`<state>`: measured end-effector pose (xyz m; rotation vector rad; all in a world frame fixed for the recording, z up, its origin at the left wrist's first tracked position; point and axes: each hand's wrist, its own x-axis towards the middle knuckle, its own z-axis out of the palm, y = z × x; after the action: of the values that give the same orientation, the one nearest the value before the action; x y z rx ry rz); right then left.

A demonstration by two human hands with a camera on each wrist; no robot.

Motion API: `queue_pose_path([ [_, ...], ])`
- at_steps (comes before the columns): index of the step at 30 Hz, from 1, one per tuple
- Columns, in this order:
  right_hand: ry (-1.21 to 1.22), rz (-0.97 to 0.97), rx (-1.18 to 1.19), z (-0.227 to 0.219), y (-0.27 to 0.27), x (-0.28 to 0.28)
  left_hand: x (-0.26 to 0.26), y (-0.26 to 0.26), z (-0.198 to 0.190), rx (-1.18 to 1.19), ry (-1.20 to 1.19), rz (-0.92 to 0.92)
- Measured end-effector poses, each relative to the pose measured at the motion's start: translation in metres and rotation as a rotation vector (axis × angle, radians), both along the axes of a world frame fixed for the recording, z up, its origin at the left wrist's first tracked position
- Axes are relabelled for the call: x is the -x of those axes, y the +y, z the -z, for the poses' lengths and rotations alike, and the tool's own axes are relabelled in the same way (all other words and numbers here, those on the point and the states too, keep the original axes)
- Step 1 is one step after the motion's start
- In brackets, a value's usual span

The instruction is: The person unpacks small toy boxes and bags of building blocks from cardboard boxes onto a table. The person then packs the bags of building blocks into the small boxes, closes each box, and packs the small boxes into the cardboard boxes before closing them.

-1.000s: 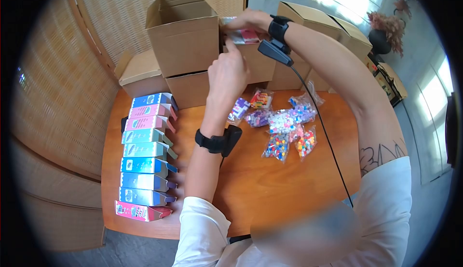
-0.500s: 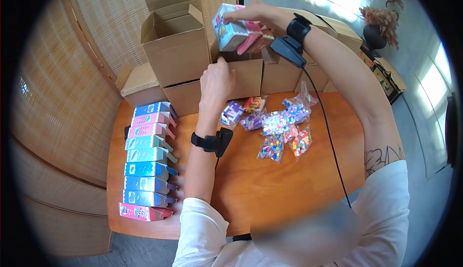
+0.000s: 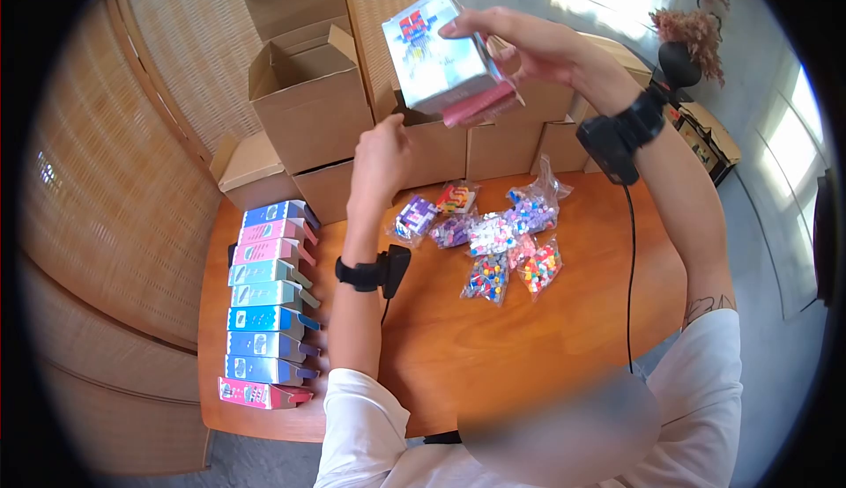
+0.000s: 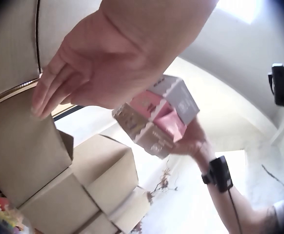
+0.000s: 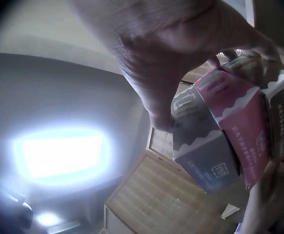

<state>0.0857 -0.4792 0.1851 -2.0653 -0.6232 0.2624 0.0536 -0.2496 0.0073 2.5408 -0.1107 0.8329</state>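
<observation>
My right hand [image 3: 542, 43] grips a stack of small printed cartons in the air above the cardboard boxes. The outer one is a pale blue-white carton [image 3: 432, 65] with a red and blue picture. Against it sits a pink carton [image 5: 242, 122], and a brownish carton [image 5: 283, 117] forms the far side of the stack. My thumb lies on the pale carton's face. My left hand [image 3: 381, 162] holds nothing; its fingers [image 4: 59, 87] extend beside the tall cardboard box [image 3: 313, 92], above an opened lower box [image 3: 436, 149].
Printed cartons [image 3: 264, 319] with flaps out stand in a row along the table's left side. Several clear bags of colourful small pieces [image 3: 493, 232] lie mid-table [image 3: 529, 338]. More cardboard boxes line the back edge. A cable [image 3: 630, 277] hangs from my right wrist.
My right hand has lifted the cartons up out of the lower cardboard box and turned them toward me. My left hand has shifted slightly left and down.
</observation>
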Motion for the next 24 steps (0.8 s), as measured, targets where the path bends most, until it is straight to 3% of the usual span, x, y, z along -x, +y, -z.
queue_pose_path([
  [2,0.038,0.016,0.001,0.005,-0.011,0.009,0.008,0.008,-0.021,0.641,0.086,0.328],
  [4,-0.099,0.046,-0.155,0.015,-0.021,0.015,0.025,0.006,-0.042,0.743,0.156,0.431],
  [6,-0.092,0.043,-0.191,0.019,-0.027,0.024,0.053,-0.012,-0.061,1.148,0.186,0.696],
  [7,-0.106,0.009,-0.197,0.021,-0.025,0.029,0.058,-0.02,-0.061,1.141,0.187,0.695],
  [9,-0.085,-0.033,-0.18,0.023,-0.03,0.046,0.068,-0.035,-0.059,1.213,0.145,1.128],
  [12,-0.223,-0.129,-0.055,0.021,-0.031,0.062,0.081,-0.045,-0.053,1.179,0.188,1.07],
  [14,-0.187,-0.112,-0.074,0.022,-0.032,0.074,0.087,-0.052,-0.058,1.205,0.218,1.013],
  [17,-0.267,-0.166,0.05,0.019,-0.023,0.085,0.087,-0.058,-0.048,1.561,0.097,1.138],
  [18,-0.264,-0.169,0.047,0.02,-0.02,0.083,0.088,-0.058,-0.047,1.561,0.097,1.133],
  [22,-0.444,-0.163,-0.034,0.025,-0.015,0.068,0.095,-0.052,-0.059,1.654,-0.07,0.942],
  [24,-0.235,-0.165,-0.247,0.018,-0.021,0.07,0.11,-0.043,-0.071,1.706,-0.18,0.961],
])
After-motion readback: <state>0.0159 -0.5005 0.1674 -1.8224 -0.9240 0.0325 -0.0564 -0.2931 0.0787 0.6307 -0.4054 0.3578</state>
